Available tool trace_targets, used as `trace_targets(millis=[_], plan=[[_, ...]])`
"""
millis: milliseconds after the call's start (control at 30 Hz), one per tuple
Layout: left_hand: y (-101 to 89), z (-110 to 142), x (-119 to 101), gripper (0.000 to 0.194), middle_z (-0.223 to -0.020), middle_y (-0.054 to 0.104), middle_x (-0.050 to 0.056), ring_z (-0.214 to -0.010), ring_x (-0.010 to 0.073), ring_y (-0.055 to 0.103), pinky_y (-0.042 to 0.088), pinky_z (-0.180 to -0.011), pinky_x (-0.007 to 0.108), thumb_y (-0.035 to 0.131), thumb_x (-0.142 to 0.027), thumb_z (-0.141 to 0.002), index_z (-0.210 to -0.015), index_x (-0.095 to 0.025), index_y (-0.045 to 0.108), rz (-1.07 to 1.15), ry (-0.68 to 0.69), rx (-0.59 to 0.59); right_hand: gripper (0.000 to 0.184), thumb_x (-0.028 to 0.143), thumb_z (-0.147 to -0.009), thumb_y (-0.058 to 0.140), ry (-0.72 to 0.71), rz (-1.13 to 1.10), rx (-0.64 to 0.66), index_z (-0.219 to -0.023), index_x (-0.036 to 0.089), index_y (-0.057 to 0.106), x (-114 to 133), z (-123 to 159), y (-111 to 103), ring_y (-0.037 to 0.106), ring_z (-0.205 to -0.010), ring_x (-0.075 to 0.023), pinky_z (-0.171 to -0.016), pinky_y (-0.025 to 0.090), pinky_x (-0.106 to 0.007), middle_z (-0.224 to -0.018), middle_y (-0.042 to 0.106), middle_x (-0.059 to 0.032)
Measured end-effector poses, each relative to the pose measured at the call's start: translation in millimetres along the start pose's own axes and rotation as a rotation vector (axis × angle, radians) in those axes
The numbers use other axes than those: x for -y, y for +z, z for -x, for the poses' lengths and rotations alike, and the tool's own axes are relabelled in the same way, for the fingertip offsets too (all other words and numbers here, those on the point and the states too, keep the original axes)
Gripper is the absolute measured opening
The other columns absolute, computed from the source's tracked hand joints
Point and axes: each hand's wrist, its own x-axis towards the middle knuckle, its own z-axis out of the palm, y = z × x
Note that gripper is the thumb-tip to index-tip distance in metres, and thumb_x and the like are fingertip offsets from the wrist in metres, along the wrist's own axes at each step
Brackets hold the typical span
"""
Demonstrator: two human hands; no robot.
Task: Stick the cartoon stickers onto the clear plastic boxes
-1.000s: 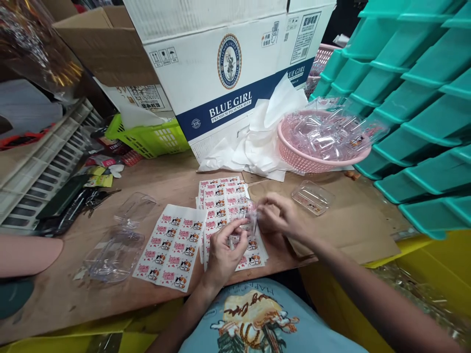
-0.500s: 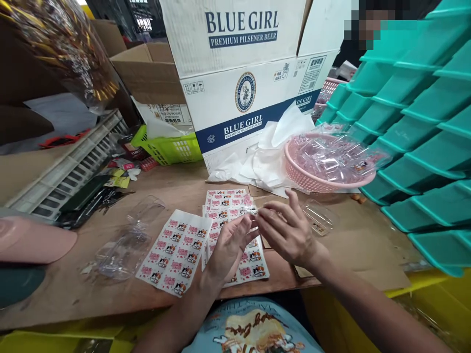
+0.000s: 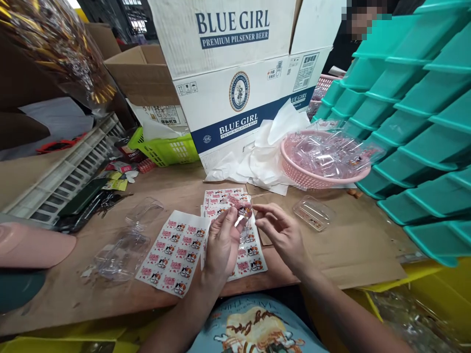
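Observation:
My left hand (image 3: 222, 242) pinches a small clear plastic case (image 3: 243, 210) between thumb and fingers. Pink lettering and a cartoon cat print show on the case. At its right edge is my right hand (image 3: 281, 233), its fingers bent and thumb and index tips against the rim. Beneath the hands lies a stack of sticker sheets (image 3: 253, 252) with the same pink and cat prints. Another sticker sheet (image 3: 172, 252) lies left of the stack. To the right rests a clear case (image 3: 314, 212) with a printed label, flat on the cardboard.
Clear open cases (image 3: 123, 252) lie on the left. A pink basket (image 3: 316, 179) holds several clear cases, beside crumpled white paper (image 3: 257, 164). Teal bins (image 3: 415, 162) are stacked at right. A white beer carton (image 3: 228, 63) stands behind, a green basket (image 3: 169, 152) beside it.
The right hand's fingers, spread half a second ago, are now bent at the case's edge. The left hand has turned the case so its print shows. The view has tilted up since one second ago.

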Motion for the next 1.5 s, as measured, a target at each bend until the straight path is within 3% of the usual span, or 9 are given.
trace_targets(millis=[133, 367, 567, 667, 800, 900, 1000, 1133, 1500], plan=[[1.1, 6, 6, 0.009, -0.107, 0.076, 0.003, -0.113, 0.0188, 0.064, 0.045, -0.104, 0.036, 0.078, -0.028, -0.078, -0.086, -0.024, 0.079, -0.053, -0.001, 0.014, 0.018, 0.033, -0.085, 0.073, 0.217, -0.387, -0.021, -0.1, 0.023, 0.074, 0, -1, 14, 0.067, -0.093, -0.0197, -0.088, 0.054, -0.034, -0.097, 0.071, -0.005], [-1.2, 9, 13, 0.01, -0.104, 0.075, 0.003, -0.114, 0.0211, 0.063, 0.041, -0.109, 0.042, 0.078, -0.033, -0.078, -0.086, -0.027, 0.079, -0.104, 0.033, 0.078, 0.01, 0.03, -0.083, 0.076, 0.277, -0.519, -0.043, -0.089, 0.022, 0.075, 3, 3, 19, 0.062, -0.086, -0.0154, -0.083, 0.05, -0.029, -0.086, 0.066, -0.0013], [-26.7, -13, -21, 0.039, -0.128, 0.062, 0.008, -0.116, 0.0211, 0.059, 0.048, -0.098, 0.033, 0.07, -0.041, -0.085, -0.121, -0.026, 0.07, -0.849, 0.425, 0.114, 0.005, 0.022, -0.087, 0.071, 0.096, -0.276, -0.194, -0.082, 0.021, 0.071, 9, 5, -11, 0.052, -0.078, -0.0119, -0.072, 0.041, -0.025, -0.081, 0.057, 0.0009], [-40.8, -43, -34, 0.04, -0.092, 0.071, 0.008, -0.082, 0.0184, 0.065, 0.051, -0.072, 0.028, 0.061, -0.053, -0.088, -0.091, -0.017, 0.077, -1.123, 0.252, 0.182, 0.008, 0.023, -0.089, 0.07, 0.104, -0.236, -0.179, -0.081, 0.021, 0.07, 14, 6, -27, 0.051, -0.078, -0.0122, -0.073, 0.041, -0.025, -0.08, 0.057, 0.0006], [-46.3, -73, -19, 0.046, -0.046, 0.054, -0.001, -0.043, 0.0087, 0.047, 0.035, -0.046, 0.022, 0.074, -0.054, -0.075, -0.056, -0.014, 0.066, -0.932, -0.269, 0.344, 0.012, 0.028, -0.089, 0.07, 0.229, -0.274, -0.065, -0.081, 0.02, 0.07, 16, 14, -29, 0.055, -0.077, -0.0127, -0.073, 0.044, -0.025, -0.078, 0.06, -0.0002], [-43.5, -70, -4, 0.036, -0.06, 0.066, 0.001, -0.049, 0.0081, 0.055, 0.042, -0.052, 0.021, 0.075, -0.048, -0.077, -0.073, -0.013, 0.072, -0.74, -0.362, 0.342, 0.013, 0.033, -0.086, 0.073, 0.368, -0.394, -0.053, -0.089, 0.021, 0.07, 17, 22, -30, 0.06, -0.069, -0.0137, -0.069, 0.05, -0.028, -0.072, 0.061, 0.001], [-41.6, -49, 0, 0.026, -0.09, 0.077, 0.007, -0.079, 0.0151, 0.072, 0.055, -0.078, 0.027, 0.076, -0.035, -0.079, -0.097, -0.016, 0.074, -0.437, -0.427, 0.248, 0.019, 0.035, -0.084, 0.075, 0.476, -0.512, -0.046, -0.095, 0.02, 0.07, 21, 25, -34, 0.054, -0.057, -0.0116, -0.061, 0.054, -0.031, -0.063, 0.054, 0.0036], [-43.0, -18, 5, 0.03, -0.105, 0.077, 0.009, -0.103, 0.0232, 0.072, 0.053, -0.097, 0.038, 0.079, -0.018, -0.076, -0.105, -0.016, 0.074, -0.173, -0.397, 0.176, 0.023, 0.035, -0.083, 0.075, 0.585, -0.592, 0.018, -0.098, 0.019, 0.07, 22, 24, -38, 0.048, -0.052, -0.0087, -0.052, 0.054, -0.028, -0.064, 0.052, 0.0038], [-45.2, 5, 18, 0.01, -0.09, 0.08, 0.004, -0.084, 0.0166, 0.074, 0.057, -0.087, 0.032, 0.081, -0.015, -0.073, -0.082, -0.017, 0.078, -0.196, -0.259, 0.121, 0.023, 0.038, -0.089, 0.069, 0.699, -0.528, 0.223, -0.1, 0.017, 0.068, 8, 33, -23, 0.053, -0.047, -0.0075, -0.048, 0.053, -0.023, -0.06, 0.051, 0.0051]])
